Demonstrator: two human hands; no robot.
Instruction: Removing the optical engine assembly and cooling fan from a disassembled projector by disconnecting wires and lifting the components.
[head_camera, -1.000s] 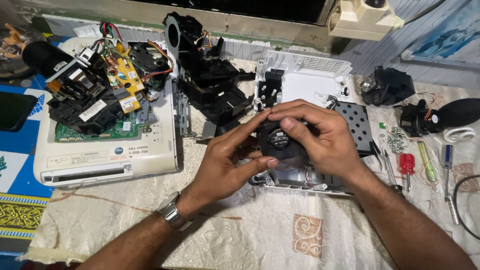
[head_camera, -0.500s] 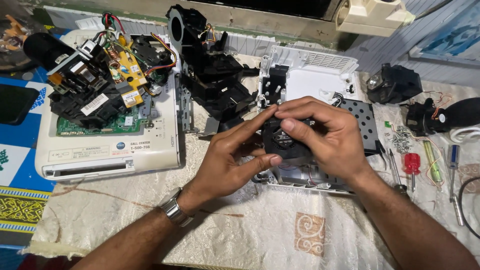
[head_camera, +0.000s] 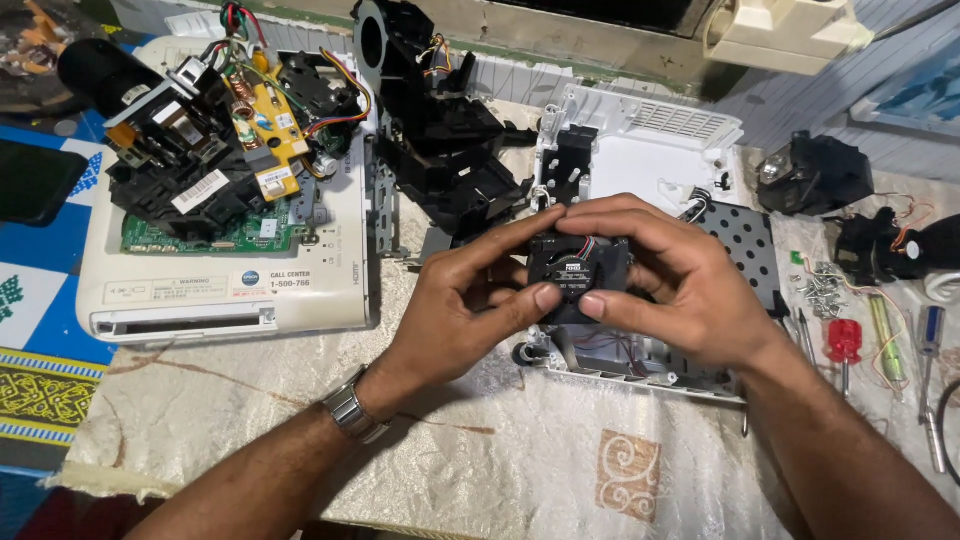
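small black fan (head_camera: 577, 270), pinched between left hand (head_camera: 462, 305) and right hand (head_camera: 672, 285) fingers

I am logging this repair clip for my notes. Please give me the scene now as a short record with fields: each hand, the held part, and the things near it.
left hand: left hand grips the small black fan from its left side, thumb on its front
right hand: right hand holds the same fan from the right and top
under the hands: open white casing with a perforated metal plate
left of hands: opened white device with green circuit board
right of hands: red-handled screwdriver, pile of screws
surface: cream patterned cloth
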